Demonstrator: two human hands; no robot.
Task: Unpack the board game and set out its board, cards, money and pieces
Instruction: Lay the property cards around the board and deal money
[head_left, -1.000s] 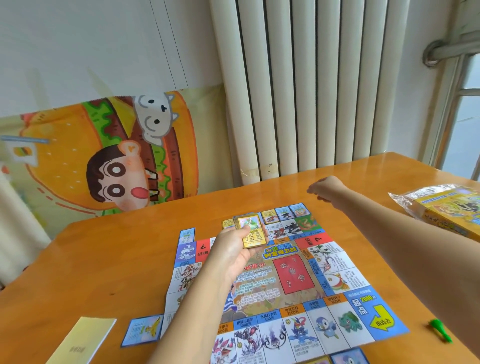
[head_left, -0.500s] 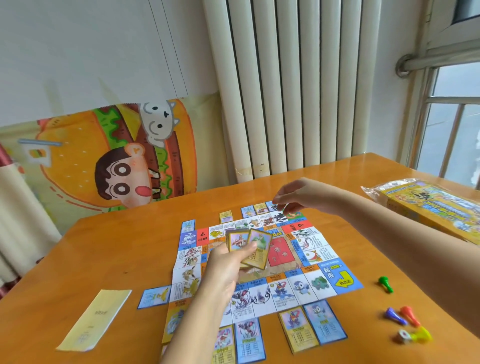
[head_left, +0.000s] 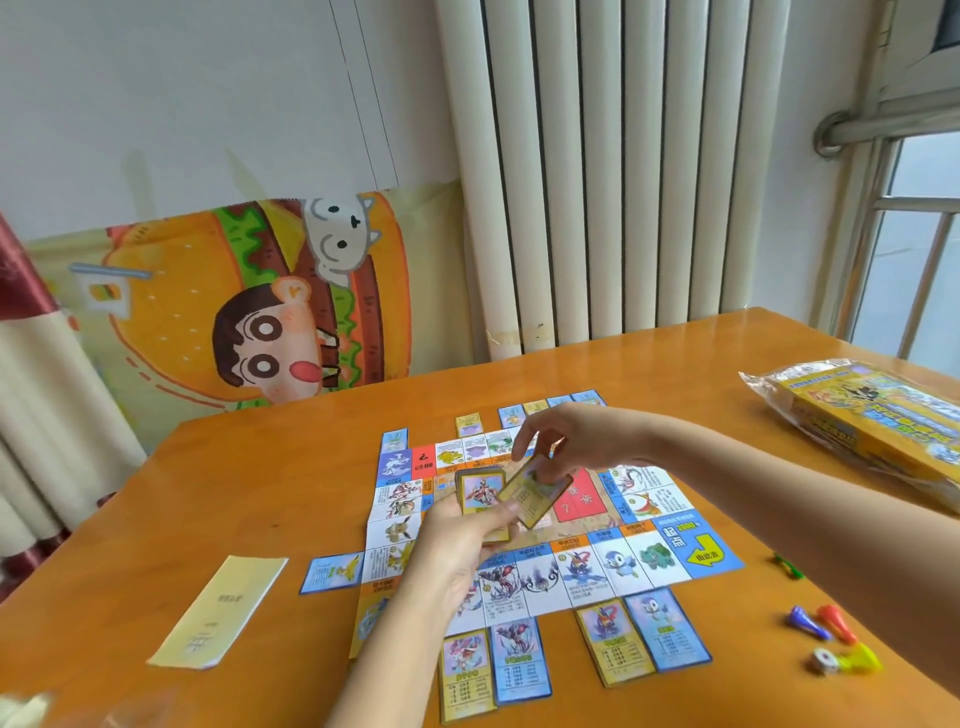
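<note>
An orange wooden table (head_left: 260, 493) carries a paper game board (head_left: 613, 566) spread flat at its middle, with single cards along the board's near edge (head_left: 519, 657), left edge (head_left: 332, 571) and far edge (head_left: 467, 423). A folded yellow leaflet (head_left: 221, 605) lies well to the left. On the right are a plastic-wrapped game box (head_left: 872, 421), a green pawn (head_left: 787, 565), and blue (head_left: 805, 621), red (head_left: 834, 621) and yellow (head_left: 860, 660) pawns beside a die (head_left: 826, 661).
</note>
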